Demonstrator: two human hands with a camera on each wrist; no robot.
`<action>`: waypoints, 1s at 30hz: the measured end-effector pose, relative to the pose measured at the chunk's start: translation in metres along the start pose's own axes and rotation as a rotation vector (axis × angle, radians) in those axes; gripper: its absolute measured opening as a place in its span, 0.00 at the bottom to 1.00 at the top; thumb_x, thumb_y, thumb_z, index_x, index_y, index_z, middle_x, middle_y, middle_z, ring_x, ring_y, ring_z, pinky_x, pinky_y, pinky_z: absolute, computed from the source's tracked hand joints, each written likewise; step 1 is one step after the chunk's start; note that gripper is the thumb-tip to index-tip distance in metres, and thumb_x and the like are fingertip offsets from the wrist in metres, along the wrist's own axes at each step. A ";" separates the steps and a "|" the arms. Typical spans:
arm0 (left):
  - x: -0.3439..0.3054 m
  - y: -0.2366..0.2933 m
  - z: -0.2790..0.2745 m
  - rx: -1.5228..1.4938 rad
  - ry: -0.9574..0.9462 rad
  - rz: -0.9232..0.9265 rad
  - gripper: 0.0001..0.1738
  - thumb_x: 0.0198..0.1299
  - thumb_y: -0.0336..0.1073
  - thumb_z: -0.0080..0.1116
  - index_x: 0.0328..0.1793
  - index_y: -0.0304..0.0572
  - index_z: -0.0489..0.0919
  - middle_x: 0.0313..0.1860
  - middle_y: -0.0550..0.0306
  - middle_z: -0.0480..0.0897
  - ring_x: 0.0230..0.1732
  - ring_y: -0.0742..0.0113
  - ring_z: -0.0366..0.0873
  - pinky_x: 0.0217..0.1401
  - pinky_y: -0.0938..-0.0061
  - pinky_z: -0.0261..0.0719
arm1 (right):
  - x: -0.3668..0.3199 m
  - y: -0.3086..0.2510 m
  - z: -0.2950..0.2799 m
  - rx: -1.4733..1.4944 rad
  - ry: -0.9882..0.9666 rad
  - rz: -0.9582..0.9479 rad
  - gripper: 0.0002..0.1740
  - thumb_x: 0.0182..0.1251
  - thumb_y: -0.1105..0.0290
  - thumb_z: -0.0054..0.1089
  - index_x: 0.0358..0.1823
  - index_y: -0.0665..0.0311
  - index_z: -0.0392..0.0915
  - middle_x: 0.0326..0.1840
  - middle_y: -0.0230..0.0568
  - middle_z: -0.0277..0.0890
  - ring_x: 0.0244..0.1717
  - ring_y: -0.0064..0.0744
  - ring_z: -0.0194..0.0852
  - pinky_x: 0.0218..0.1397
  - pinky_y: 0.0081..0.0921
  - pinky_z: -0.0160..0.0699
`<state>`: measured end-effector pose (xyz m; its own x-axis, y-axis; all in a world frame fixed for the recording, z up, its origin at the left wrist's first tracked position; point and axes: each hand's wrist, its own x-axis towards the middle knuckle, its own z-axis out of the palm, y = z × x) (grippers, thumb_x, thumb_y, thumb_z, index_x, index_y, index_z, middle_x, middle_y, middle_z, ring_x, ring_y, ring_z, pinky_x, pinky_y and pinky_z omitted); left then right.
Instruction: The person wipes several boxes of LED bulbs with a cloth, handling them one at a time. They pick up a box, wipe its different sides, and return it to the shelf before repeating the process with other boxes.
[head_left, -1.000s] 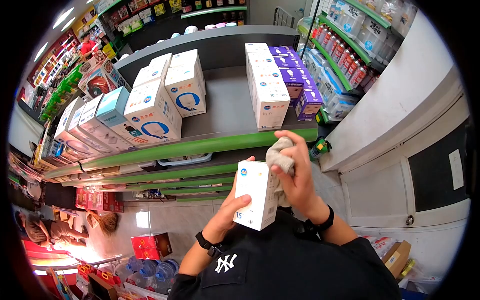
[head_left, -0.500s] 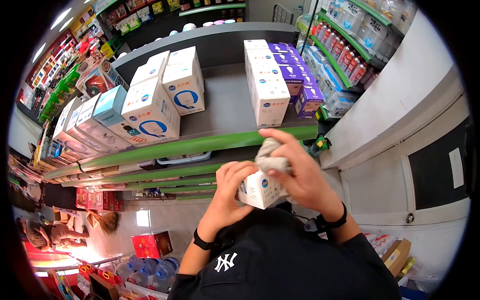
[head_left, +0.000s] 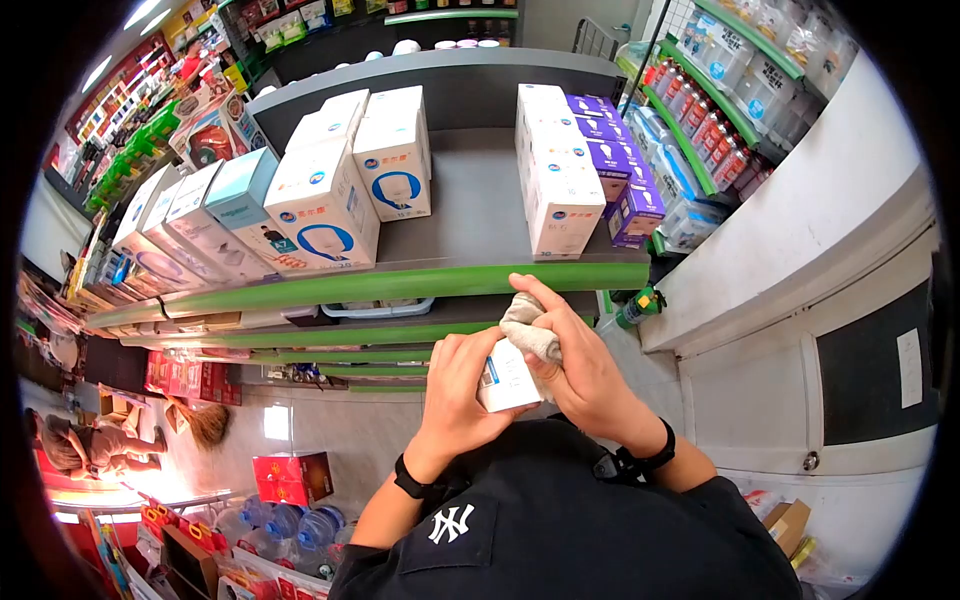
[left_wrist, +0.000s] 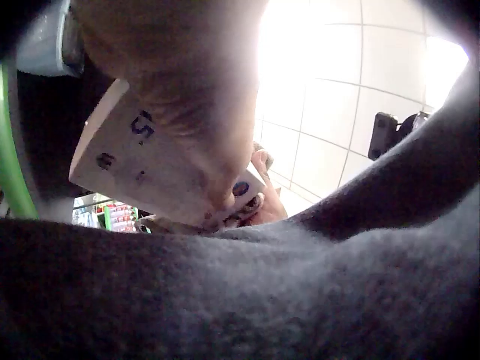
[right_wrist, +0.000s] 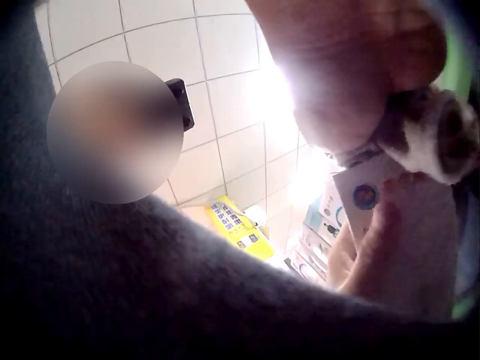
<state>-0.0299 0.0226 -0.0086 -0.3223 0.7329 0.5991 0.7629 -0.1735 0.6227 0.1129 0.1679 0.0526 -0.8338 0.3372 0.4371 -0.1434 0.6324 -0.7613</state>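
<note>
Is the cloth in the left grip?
No: in the head view, the right grip holds the cloth, while the left grip holds the white box.

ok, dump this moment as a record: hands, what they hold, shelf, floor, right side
left_hand: left hand grips white carton
right_hand: right hand holds grey cloth
cloth_position: right by the carton; exact contact hidden
shelf: grey top, green front edge
shelf_left: large white boxes, light-blue-topped box
shelf_right: row of smaller white boxes, purple boxes alongside
floor: red box, broom
right_side: door with round knob
</note>
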 end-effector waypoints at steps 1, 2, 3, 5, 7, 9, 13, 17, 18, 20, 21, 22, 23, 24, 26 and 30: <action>0.001 0.001 0.000 0.029 0.015 -0.004 0.52 0.38 0.43 0.92 0.72 0.35 0.80 0.58 0.47 0.87 0.54 0.43 0.80 0.60 0.54 0.77 | -0.002 0.001 0.001 0.002 0.000 0.032 0.13 0.85 0.66 0.62 0.57 0.68 0.72 0.86 0.65 0.67 0.77 0.68 0.74 0.79 0.52 0.71; 0.002 0.002 0.001 0.052 0.036 -0.008 0.51 0.38 0.43 0.92 0.71 0.36 0.80 0.59 0.48 0.87 0.54 0.44 0.80 0.60 0.54 0.76 | -0.003 0.000 0.001 0.004 0.000 0.065 0.13 0.85 0.66 0.62 0.57 0.68 0.72 0.86 0.66 0.66 0.78 0.68 0.73 0.79 0.52 0.71; 0.002 0.002 0.002 0.073 0.057 -0.011 0.50 0.38 0.42 0.92 0.70 0.36 0.81 0.59 0.48 0.87 0.54 0.45 0.80 0.61 0.55 0.76 | -0.004 0.000 0.002 -0.010 -0.007 0.074 0.13 0.85 0.66 0.62 0.57 0.68 0.72 0.86 0.65 0.66 0.78 0.68 0.73 0.80 0.52 0.70; 0.004 0.002 0.003 0.120 0.100 -0.023 0.48 0.38 0.41 0.92 0.69 0.37 0.82 0.60 0.49 0.88 0.54 0.46 0.80 0.61 0.56 0.76 | -0.006 -0.001 0.001 -0.041 -0.018 0.095 0.13 0.84 0.67 0.62 0.56 0.69 0.72 0.87 0.64 0.65 0.79 0.68 0.72 0.81 0.51 0.70; 0.004 -0.001 0.002 0.173 0.143 -0.049 0.47 0.38 0.40 0.92 0.69 0.38 0.83 0.61 0.51 0.88 0.55 0.47 0.80 0.62 0.57 0.76 | -0.006 -0.006 -0.004 -0.064 -0.068 0.052 0.13 0.83 0.68 0.63 0.55 0.69 0.72 0.87 0.63 0.66 0.81 0.68 0.70 0.81 0.52 0.69; 0.003 -0.006 0.004 0.163 0.191 -0.047 0.47 0.38 0.37 0.89 0.70 0.39 0.83 0.62 0.52 0.88 0.56 0.49 0.80 0.62 0.58 0.75 | -0.008 -0.006 -0.006 -0.093 -0.088 0.003 0.13 0.82 0.69 0.63 0.55 0.69 0.72 0.88 0.61 0.66 0.83 0.68 0.69 0.81 0.52 0.69; -0.001 -0.011 0.007 0.150 0.250 -0.043 0.47 0.37 0.32 0.84 0.71 0.41 0.82 0.67 0.54 0.88 0.58 0.50 0.79 0.65 0.59 0.72 | -0.014 -0.003 -0.010 -0.146 -0.122 -0.062 0.12 0.80 0.70 0.64 0.54 0.69 0.73 0.88 0.60 0.67 0.86 0.67 0.66 0.81 0.53 0.69; 0.005 -0.013 0.005 0.121 0.328 -0.027 0.46 0.38 0.28 0.82 0.72 0.42 0.81 0.68 0.53 0.88 0.63 0.50 0.78 0.71 0.58 0.70 | -0.022 -0.012 -0.022 -0.152 -0.159 -0.033 0.12 0.78 0.72 0.66 0.55 0.68 0.75 0.83 0.61 0.72 0.80 0.65 0.73 0.79 0.50 0.72; 0.007 -0.011 0.002 0.115 0.319 -0.016 0.46 0.38 0.27 0.81 0.72 0.42 0.81 0.69 0.52 0.88 0.65 0.49 0.77 0.72 0.57 0.69 | -0.023 -0.010 -0.024 -0.062 -0.085 0.000 0.12 0.77 0.72 0.66 0.55 0.67 0.76 0.80 0.61 0.74 0.77 0.65 0.76 0.78 0.49 0.72; 0.006 -0.012 0.002 0.115 0.329 -0.003 0.46 0.39 0.27 0.81 0.72 0.44 0.81 0.70 0.53 0.88 0.67 0.49 0.77 0.74 0.55 0.67 | -0.025 -0.005 -0.027 0.118 0.059 0.068 0.13 0.76 0.72 0.68 0.56 0.66 0.76 0.74 0.60 0.76 0.69 0.63 0.80 0.77 0.48 0.72; 0.005 -0.015 0.005 0.121 0.347 0.002 0.45 0.39 0.28 0.81 0.71 0.44 0.81 0.70 0.53 0.88 0.68 0.50 0.77 0.74 0.55 0.67 | -0.023 -0.008 -0.026 0.084 0.088 0.046 0.13 0.76 0.71 0.68 0.56 0.66 0.76 0.73 0.59 0.76 0.68 0.62 0.80 0.77 0.47 0.72; 0.006 -0.016 0.006 0.123 0.363 0.011 0.45 0.39 0.29 0.81 0.71 0.45 0.82 0.70 0.54 0.88 0.68 0.50 0.78 0.74 0.55 0.66 | -0.017 -0.013 -0.024 0.047 0.121 0.025 0.14 0.76 0.71 0.69 0.56 0.65 0.76 0.72 0.58 0.75 0.66 0.60 0.79 0.76 0.46 0.73; 0.006 -0.014 0.004 0.165 0.318 0.054 0.44 0.39 0.30 0.81 0.71 0.46 0.82 0.71 0.54 0.88 0.68 0.51 0.78 0.74 0.55 0.66 | -0.012 -0.016 -0.022 0.009 0.157 0.003 0.14 0.76 0.70 0.69 0.56 0.65 0.76 0.71 0.57 0.74 0.65 0.58 0.79 0.76 0.46 0.73; 0.006 -0.008 -0.001 0.207 0.271 0.098 0.44 0.40 0.31 0.81 0.71 0.46 0.82 0.72 0.55 0.88 0.67 0.51 0.78 0.74 0.54 0.66 | -0.010 -0.008 -0.018 -0.112 0.102 -0.055 0.15 0.76 0.69 0.71 0.56 0.65 0.76 0.75 0.57 0.69 0.70 0.58 0.76 0.74 0.44 0.74; 0.005 -0.004 -0.003 0.254 0.231 0.170 0.43 0.42 0.35 0.80 0.71 0.47 0.82 0.72 0.58 0.88 0.66 0.52 0.79 0.72 0.54 0.67 | -0.007 -0.006 -0.001 -0.132 0.089 -0.059 0.16 0.80 0.65 0.70 0.57 0.64 0.75 0.76 0.57 0.66 0.71 0.57 0.74 0.73 0.43 0.75; 0.000 -0.008 -0.006 0.230 0.217 0.194 0.44 0.42 0.34 0.80 0.72 0.47 0.81 0.72 0.57 0.88 0.65 0.51 0.80 0.71 0.53 0.68 | -0.008 0.001 0.008 -0.054 0.083 -0.020 0.17 0.83 0.62 0.67 0.59 0.65 0.73 0.74 0.58 0.68 0.65 0.59 0.78 0.70 0.45 0.78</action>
<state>-0.0395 0.0202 -0.0110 -0.2521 0.5397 0.8032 0.9195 -0.1249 0.3726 0.1148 0.1601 0.0450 -0.7839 0.3791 0.4917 -0.1288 0.6755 -0.7260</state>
